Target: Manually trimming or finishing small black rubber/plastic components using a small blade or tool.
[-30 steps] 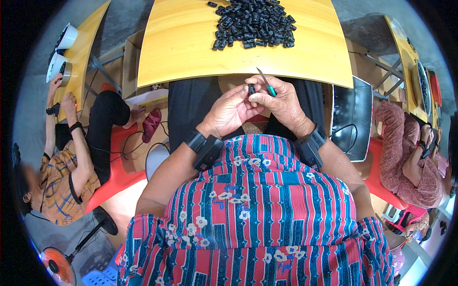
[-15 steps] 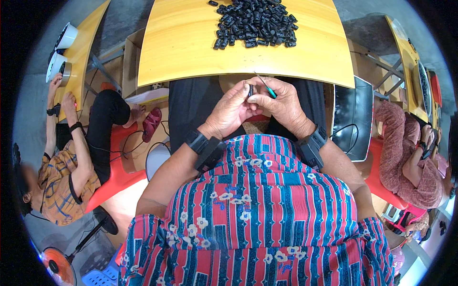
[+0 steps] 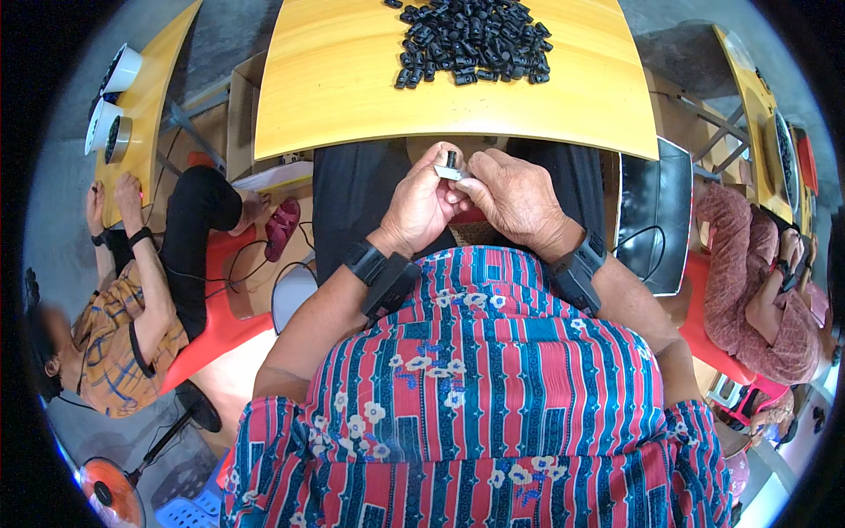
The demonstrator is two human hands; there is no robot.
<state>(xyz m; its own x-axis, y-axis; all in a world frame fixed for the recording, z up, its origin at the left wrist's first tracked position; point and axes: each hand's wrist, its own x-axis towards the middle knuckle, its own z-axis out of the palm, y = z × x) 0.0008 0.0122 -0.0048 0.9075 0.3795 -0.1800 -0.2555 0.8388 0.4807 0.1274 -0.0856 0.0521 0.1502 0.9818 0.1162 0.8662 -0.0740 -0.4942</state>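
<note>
In front of the table edge, my left hand (image 3: 416, 207) is closed on a small black plastic piece (image 3: 452, 159) that stands up between thumb and fingers. My right hand (image 3: 521, 199) meets it from the right, its fingers curled around a small knife. The knife's pale flat blade (image 3: 447, 172) lies against the lower part of the piece, while the handle is hidden in my fist. On the yellow table (image 3: 352, 97) lies a heap of similar black plastic pieces (image 3: 475, 44), a little beyond both hands.
A black-lined box (image 3: 653, 220) stands to the right, below the table. At the left, another person (image 3: 132, 334) works at a table with white bowls (image 3: 104, 123). A second person (image 3: 757, 290) sits at the right. An orange fan (image 3: 110, 493) is at the lower left.
My right hand has turned over the knife, so the teal handle no longer shows and the blade now lies across the black piece. The person at left has drawn a hand back from the bowls.
</note>
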